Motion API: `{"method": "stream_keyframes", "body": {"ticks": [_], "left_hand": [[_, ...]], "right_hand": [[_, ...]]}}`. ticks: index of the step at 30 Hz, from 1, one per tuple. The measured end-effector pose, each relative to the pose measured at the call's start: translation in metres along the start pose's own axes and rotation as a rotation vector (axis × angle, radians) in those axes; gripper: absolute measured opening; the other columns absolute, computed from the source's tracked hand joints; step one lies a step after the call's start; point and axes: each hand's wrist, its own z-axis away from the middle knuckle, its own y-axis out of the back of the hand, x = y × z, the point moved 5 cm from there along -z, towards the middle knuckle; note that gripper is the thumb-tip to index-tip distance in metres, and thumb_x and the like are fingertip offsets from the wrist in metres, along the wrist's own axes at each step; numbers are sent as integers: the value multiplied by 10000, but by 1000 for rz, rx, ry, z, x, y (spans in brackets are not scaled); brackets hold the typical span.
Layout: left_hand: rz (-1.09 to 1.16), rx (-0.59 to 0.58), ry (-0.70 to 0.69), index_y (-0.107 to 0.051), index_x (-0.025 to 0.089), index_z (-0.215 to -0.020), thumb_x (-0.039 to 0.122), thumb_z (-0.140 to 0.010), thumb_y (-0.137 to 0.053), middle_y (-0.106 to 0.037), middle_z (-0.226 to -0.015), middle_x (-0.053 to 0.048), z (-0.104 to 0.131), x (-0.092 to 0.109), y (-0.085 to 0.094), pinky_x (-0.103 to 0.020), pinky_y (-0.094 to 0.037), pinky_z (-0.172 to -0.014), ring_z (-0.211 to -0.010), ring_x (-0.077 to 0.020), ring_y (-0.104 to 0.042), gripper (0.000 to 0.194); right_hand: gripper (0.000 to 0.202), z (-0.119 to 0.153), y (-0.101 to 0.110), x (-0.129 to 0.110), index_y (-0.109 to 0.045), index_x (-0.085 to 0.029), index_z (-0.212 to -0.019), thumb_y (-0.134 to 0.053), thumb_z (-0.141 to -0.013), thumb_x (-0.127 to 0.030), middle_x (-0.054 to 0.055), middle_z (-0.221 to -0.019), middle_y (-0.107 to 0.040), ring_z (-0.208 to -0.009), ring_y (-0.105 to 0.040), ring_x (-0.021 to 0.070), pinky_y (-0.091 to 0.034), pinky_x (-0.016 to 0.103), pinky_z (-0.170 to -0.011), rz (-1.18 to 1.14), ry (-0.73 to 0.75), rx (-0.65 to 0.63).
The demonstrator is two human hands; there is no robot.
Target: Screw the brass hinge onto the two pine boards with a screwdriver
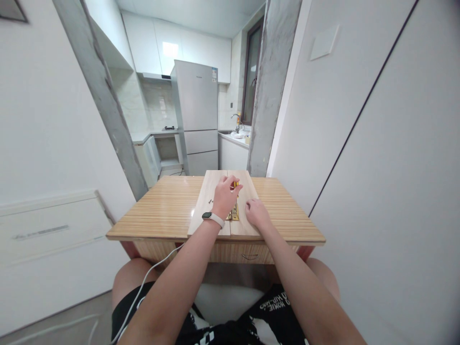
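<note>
My left hand (pixel 226 194), with a pale-banded watch on its wrist, pinches the yellow and dark red handle of what looks like a small screwdriver (pixel 235 184). It is above a brass hinge (pixel 235 213) that lies across the seam between two pale wooden boards (pixel 203 221). My fingers and wrist cover part of the hinge. To the right of the hinge, my right hand (pixel 256 212) rests on the right-hand board with its fingers curled in; whether anything is inside them is hidden. A few small dark screws (pixel 211 201) lie on the left board.
The boards lie on a striped wooden table (pixel 154 211) with a drawer handle (pixel 249 257) at its front. A white cable (pixel 154 266) runs from the table's front past my left leg. A fridge (pixel 199 110) stands beyond the table, and walls are close on both sides.
</note>
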Motion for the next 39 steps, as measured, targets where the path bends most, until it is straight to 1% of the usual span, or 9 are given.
{"method": "stream_keyframes", "body": {"ticks": [4, 7, 11, 14, 18, 21, 29, 33, 39], "left_hand": [[-11, -6, 19, -710, 232, -1088, 144, -941, -749, -643, -1021, -30, 0, -2, 0, -319, -631, -797, -781, -141, -689, 177], [42, -10, 30, -682, 241, -1173, 106, -956, -698, -693, -1061, -48, 0, -5, -1, -332, -646, -819, -875, -169, -715, 256], [103, -39, -4, -674, 226, -1115, 88, -979, -633, -718, -1091, -57, 2, -6, -5, -340, -659, -855, -955, -175, -722, 199], [92, -50, -46, -688, 226, -1065, 111, -964, -677, -707, -1116, -57, 1, -2, -5, -335, -657, -857, -994, -179, -715, 154], [45, -29, -32, -699, 217, -1012, 155, -911, -782, -662, -1073, -43, 0, 1, -3, -318, -652, -809, -903, -161, -703, 145], [37, -34, -13, -699, 215, -1003, 153, -929, -762, -656, -1034, -34, -1, 1, -4, -309, -650, -784, -823, -139, -692, 115], [115, -80, 23, -697, 231, -1200, 92, -959, -664, -744, -1055, -58, -1, -7, -10, -331, -673, -831, -947, -177, -739, 280], [95, -75, 2, -711, 226, -1128, 121, -952, -707, -743, -1052, -44, -1, -6, -9, -321, -664, -824, -920, -165, -737, 205], [5, 8, -28, -708, 205, -995, 199, -937, -776, -680, -1029, -38, -1, 0, -2, -305, -643, -784, -817, -138, -691, 89]], "right_hand": [[309, -1, -2, 1, -766, -184, -1093, -469, -1054, -261, 145, -1176, -734, -1163, -611, 251, -388, 324, -1073, 8, 0, -17], [305, -1, -2, 1, -764, -187, -1087, -470, -1052, -261, 143, -1172, -735, -1158, -615, 247, -386, 321, -1070, 5, 4, -15], [299, 0, -2, 1, -759, -184, -1069, -472, -1050, -265, 139, -1156, -738, -1147, -616, 250, -397, 325, -1065, 5, 13, 11], [304, 0, -2, 1, -761, -186, -1076, -470, -1052, -270, 138, -1165, -737, -1156, -612, 248, -392, 326, -1080, 4, 8, 0], [305, 0, -1, 0, -763, -186, -1076, -471, -1054, -273, 139, -1175, -734, -1164, -606, 250, -389, 325, -1082, 10, 1, -15], [307, 0, 0, 0, -763, -183, -1089, -469, -1054, -266, 145, -1174, -733, -1163, -607, 253, -386, 328, -1083, 11, 1, -20], [319, 2, 2, -2, -765, -183, -1109, -461, -1060, -265, 151, -1182, -733, -1168, -605, 258, -398, 335, -1073, 16, -2, -25], [312, 1, 2, -1, -764, -186, -1090, -465, -1059, -272, 145, -1181, -735, -1171, -608, 254, -394, 331, -1082, 17, -3, -25], [305, 0, 0, 0, -761, -177, -1065, -467, -1053, -254, 144, -1161, -736, -1173, -609, 252, -387, 331, -1088, 13, 5, -15]]}}
